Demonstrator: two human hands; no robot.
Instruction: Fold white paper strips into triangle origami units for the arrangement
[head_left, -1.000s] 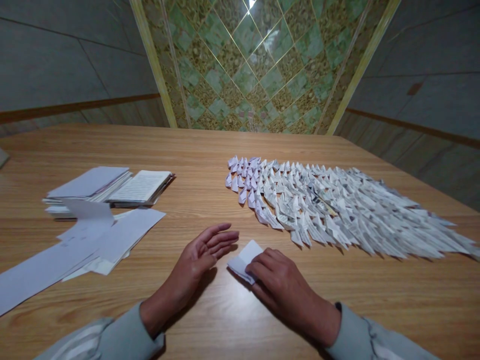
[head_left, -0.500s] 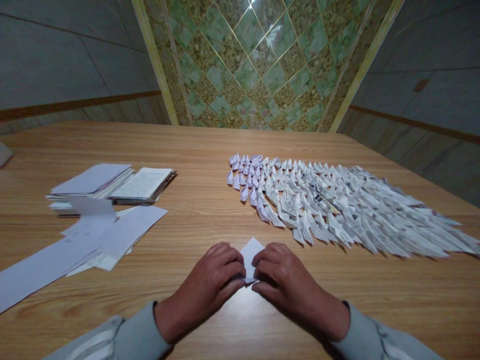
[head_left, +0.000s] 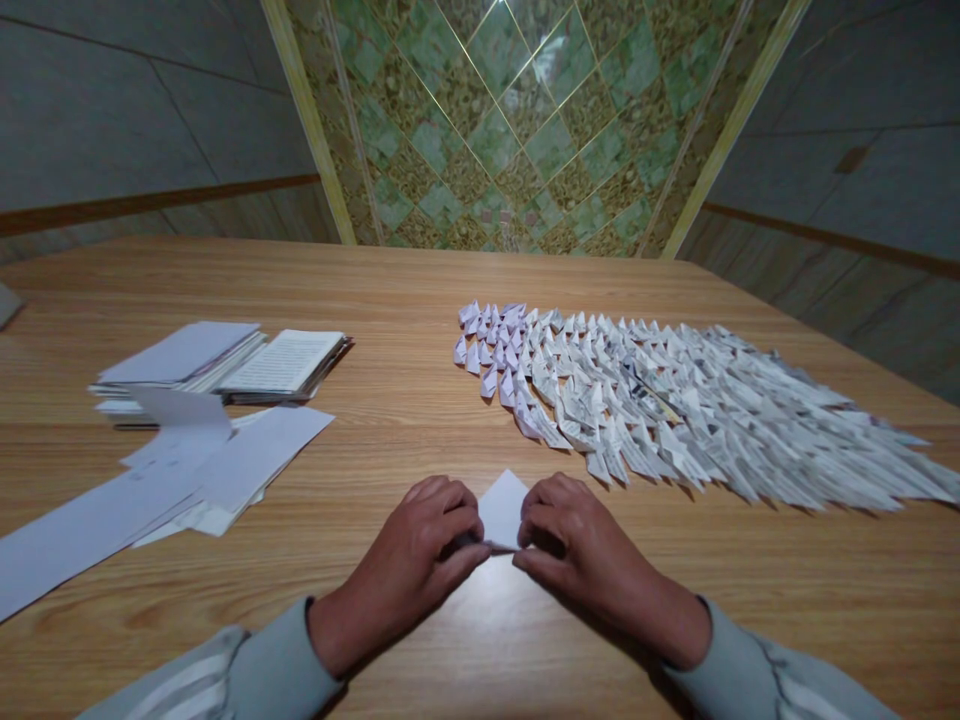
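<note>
Between my hands is a small white folded paper [head_left: 502, 512], its pointed corner facing away from me and its near edge slightly raised off the table. My left hand [head_left: 439, 535] pinches the left side, thumb at the near edge and fingers curled over. On the right side my right hand [head_left: 571, 535] grips it the same way. Part of each side of the paper is hidden under the fingers. Beyond my right hand, rows of folded paper boats [head_left: 645, 400] spread to the right, lilac ones at the left end and printed white ones elsewhere.
At the left lie loose paper sheets [head_left: 247, 460] and a long strip [head_left: 67, 560]. Behind them stand a stack of paper [head_left: 180, 352] and a stack of printed pages [head_left: 285, 362]. A pale object [head_left: 7, 304] shows at the far left edge of the wooden table [head_left: 405, 290].
My hands have moved slightly apart, so more of the folded paper shows between them. Its near edge now looks flatter and wider. The stacks and boats stay where they were.
</note>
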